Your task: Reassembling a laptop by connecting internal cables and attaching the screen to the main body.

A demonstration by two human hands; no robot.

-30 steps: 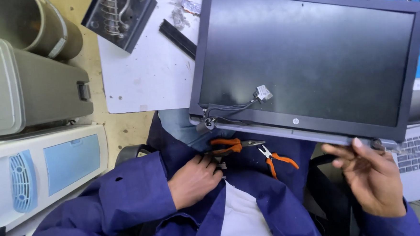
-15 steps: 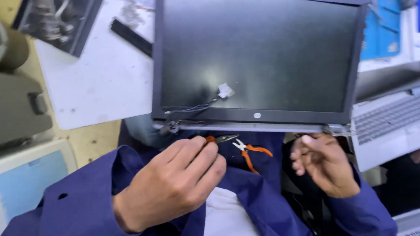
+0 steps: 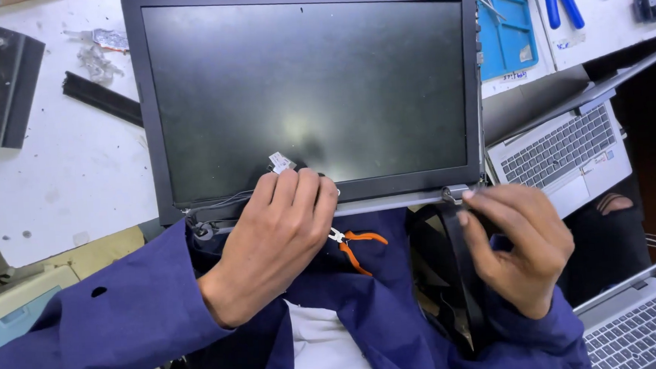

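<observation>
Left hand presses the laptop screen at its cable; right hand pinches the hinge corner. Next, probably lift carefully.

The left hand lies palm down, knuckles up, its fingers side by side and curled at the tips. The right hand is turned thumb side up, wrist bent, its fingers drawn together in a pinch. Both forearms, in dark blue sleeves, angle inward toward the fingers.
</observation>
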